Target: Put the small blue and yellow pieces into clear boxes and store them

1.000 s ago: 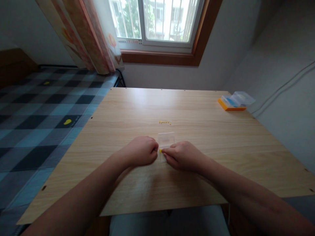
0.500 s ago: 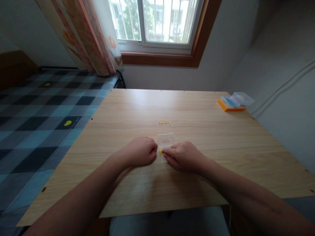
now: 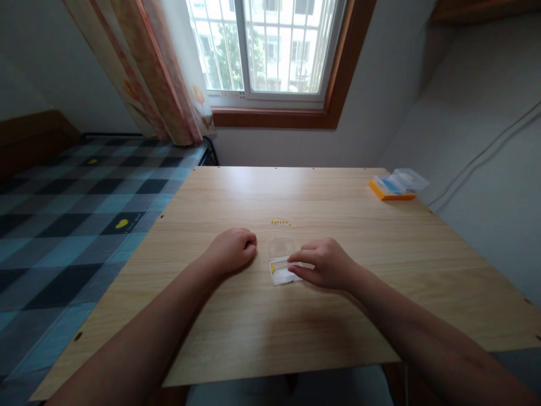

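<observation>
A small clear plastic box (image 3: 284, 280) lies on the table with its see-through lid (image 3: 279, 246) folded back. Small yellow pieces (image 3: 273, 269) sit at the left end inside it. My right hand (image 3: 323, 263) is over the box's right part, thumb and fingers apart, with nothing visible between them. To the left of the box, apart from it, my left hand (image 3: 233, 250) rests curled into a loose fist; whatever its fingers hold, if anything, is hidden. Beyond the lid lies a short row of tiny yellow pieces (image 3: 280, 222).
An orange-based case (image 3: 391, 192) with a clear raised lid stands at the table's far right corner. The light wooden table (image 3: 236, 332) borders a bed with a checked cover (image 3: 76, 237) on the left. A window and curtain are behind.
My left hand has drawn away leftward from the box. My right fingers have moved off the yellow piece toward the right and spread apart. The view has tilted up slightly.
</observation>
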{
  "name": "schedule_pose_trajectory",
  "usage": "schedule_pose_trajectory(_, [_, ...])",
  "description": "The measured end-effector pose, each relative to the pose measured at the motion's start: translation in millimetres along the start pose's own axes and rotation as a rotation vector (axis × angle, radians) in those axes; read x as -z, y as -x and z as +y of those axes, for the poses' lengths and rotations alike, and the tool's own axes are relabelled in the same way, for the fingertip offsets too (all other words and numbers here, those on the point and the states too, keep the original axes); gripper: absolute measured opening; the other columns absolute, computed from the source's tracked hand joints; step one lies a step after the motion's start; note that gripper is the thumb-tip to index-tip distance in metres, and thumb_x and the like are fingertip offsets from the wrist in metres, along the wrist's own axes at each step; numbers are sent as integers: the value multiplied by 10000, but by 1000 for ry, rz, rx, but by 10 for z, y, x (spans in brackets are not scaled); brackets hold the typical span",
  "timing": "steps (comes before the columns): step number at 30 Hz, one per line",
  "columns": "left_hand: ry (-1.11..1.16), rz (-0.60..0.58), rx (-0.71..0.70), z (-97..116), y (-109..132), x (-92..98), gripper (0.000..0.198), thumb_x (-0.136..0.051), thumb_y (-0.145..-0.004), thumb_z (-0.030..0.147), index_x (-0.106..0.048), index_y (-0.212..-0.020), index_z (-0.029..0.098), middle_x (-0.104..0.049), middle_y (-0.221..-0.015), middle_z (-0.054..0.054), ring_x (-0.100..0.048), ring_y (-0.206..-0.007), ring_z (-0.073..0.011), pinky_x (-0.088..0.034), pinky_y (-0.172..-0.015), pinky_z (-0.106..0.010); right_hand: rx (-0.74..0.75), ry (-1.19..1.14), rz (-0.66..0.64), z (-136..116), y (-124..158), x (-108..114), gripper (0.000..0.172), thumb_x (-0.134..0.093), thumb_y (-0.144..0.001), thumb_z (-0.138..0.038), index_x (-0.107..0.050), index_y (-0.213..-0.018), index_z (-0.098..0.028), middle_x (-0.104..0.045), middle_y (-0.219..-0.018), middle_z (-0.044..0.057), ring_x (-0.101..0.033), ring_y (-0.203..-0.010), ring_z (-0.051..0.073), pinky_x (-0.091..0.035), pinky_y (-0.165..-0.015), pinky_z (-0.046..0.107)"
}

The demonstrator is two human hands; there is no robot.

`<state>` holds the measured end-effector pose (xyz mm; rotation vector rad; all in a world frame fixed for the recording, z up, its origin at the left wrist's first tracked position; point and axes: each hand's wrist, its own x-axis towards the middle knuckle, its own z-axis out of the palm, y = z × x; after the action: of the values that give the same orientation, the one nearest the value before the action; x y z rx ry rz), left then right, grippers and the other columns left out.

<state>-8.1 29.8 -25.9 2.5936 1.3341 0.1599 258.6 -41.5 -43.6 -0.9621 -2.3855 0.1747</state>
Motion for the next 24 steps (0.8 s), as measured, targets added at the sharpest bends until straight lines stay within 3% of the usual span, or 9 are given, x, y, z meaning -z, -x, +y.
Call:
schedule_pose_trajectory(5, [48,122,-11,-46,-33,-66,206,-506,-832,198,-710,-805,206,-705,-858,-51,-635,-799,-210,-490,-754,-332,-12,-31,-77,-19,-3,-24,188,-660,-935,-379,-767,-903,-227,-728,-741,16,-611,-627,129,-346,-613,262])
schedule_pose_trajectory(10, [27,314,-62,-98,-117,-208,370,-485,-900,220,-692,-1205,193,-695,-1195,-98,-608,-1134,-246,-469,-1039,-404,8,-48,-163,-52,-12,-29,206,-660,-927,-397,-761,-880,-225,-732,-740,14,-620,-624,130,-341,-605,267])
schedule_pose_trajectory(15, [-131,157,-21,-102,-224,-350,547,-436,-999,363,-450,-1524,212,-423,-1591,-138,-380,-1463,-315,-308,-1194,-522,17,-53,-208,-84,-20,-33,213,-683,-908,-423,-771,-919,-230,-743,-757,19,-640,-646,141,-346,-612,275])
schedule_pose_trajectory(19, [-192,75,14,-61,-248,-363,538,-369,-1037,411,-397,-1560,284,-356,-1636,-118,-324,-1503,-318,-279,-1199,-555,6,-58,-221,-103,-26,-37,205,-686,-905,-416,-775,-924,-232,-744,-757,18,-644,-648,142,-343,-610,275])
schedule_pose_trajectory(24, [-195,70,16,-36,-239,-347,519,-361,-1041,404,-423,-1545,299,-369,-1629,-115,-330,-1497,-326,-279,-1195,-556,12,-67,-237,-118,-21,-53,165,-686,-899,-368,-774,-911,-228,-742,-747,12,-640,-634,135,-342,-603,269])
